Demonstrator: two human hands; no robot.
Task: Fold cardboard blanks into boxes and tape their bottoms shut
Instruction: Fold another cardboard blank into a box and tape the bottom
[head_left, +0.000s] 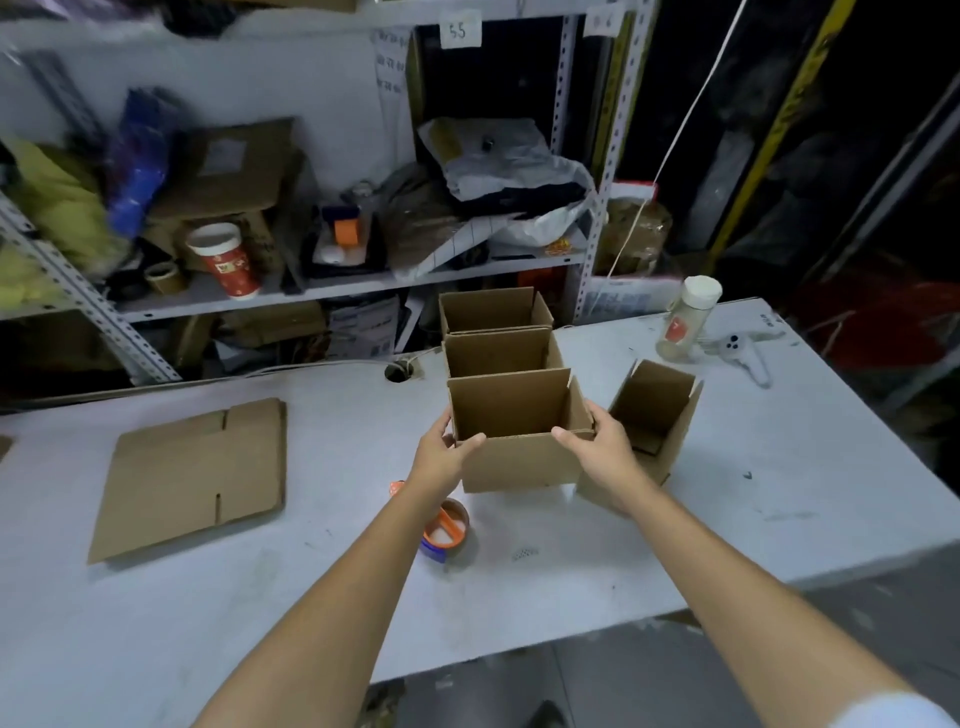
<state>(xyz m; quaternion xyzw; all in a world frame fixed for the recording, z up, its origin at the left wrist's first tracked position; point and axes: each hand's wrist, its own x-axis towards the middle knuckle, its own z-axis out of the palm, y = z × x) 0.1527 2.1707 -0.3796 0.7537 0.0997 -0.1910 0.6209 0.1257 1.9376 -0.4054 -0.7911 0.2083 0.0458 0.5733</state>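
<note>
An open-topped brown cardboard box (519, 462) stands upright on the grey table (311, 623), nearest in a row of three. My left hand (447, 452) grips its left top corner, thumb over the near rim. My right hand (602, 441) grips its right top corner the same way. Behind it stand a second box (501, 353) and a third box (493, 309). Another folded box (657, 410) stands to the right, tilted. A stack of flat cardboard blanks (197, 475) lies on the left of the table. A tape dispenser with an orange and blue frame (447, 527) lies just below my left wrist.
A white-capped bottle (688, 319) and a white controller (743, 353) lie at the table's far right. A cable hole (397, 371) sits near the back edge. Cluttered metal shelves (322, 296) stand behind, holding a red paper cup (226, 262) and bags.
</note>
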